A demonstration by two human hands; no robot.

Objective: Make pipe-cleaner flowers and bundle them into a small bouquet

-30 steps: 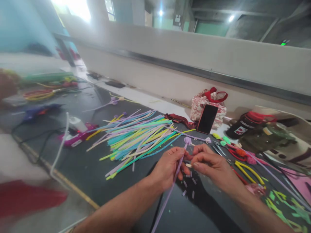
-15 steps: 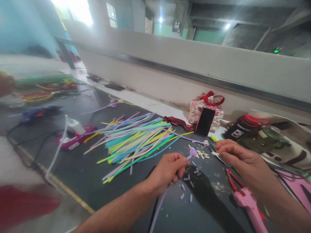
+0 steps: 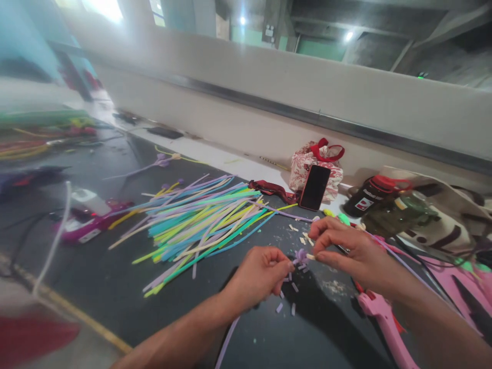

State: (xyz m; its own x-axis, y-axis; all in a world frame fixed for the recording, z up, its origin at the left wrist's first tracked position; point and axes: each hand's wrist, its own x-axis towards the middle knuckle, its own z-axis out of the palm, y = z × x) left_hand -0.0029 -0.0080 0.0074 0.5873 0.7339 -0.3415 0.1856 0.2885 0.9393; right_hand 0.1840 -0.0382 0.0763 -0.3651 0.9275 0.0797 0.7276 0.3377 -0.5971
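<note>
My left hand [image 3: 265, 270] pinches a purple pipe-cleaner flower [image 3: 300, 257] just below its head; a long purple stem [image 3: 227, 342] trails down from the hand. Between the thumb and fingers of my right hand [image 3: 338, 243] is a short cream piece [image 3: 310, 257], held at the flower's right side; whether it touches the petals I cannot tell. Short purple pieces [image 3: 294, 287] lie scattered below the flower, and several cream pieces [image 3: 293, 228] lie behind it. A large bunch of coloured pipe cleaners [image 3: 200, 220] spreads across the dark table to the left of my hands.
A pink glue gun or similar pink-handled tool [image 3: 388, 328] lies under my right forearm. Behind stand a phone [image 3: 315, 187], a patterned bag [image 3: 298, 171], a black bottle with a red lid [image 3: 365, 197] and a green jar [image 3: 403, 215]. A magenta device [image 3: 88, 225] with cords sits left.
My right hand has moved left and down, bringing the cream piece up to the purple flower. My left hand keeps its pinch on the flower. The camera view has turned slightly right.
</note>
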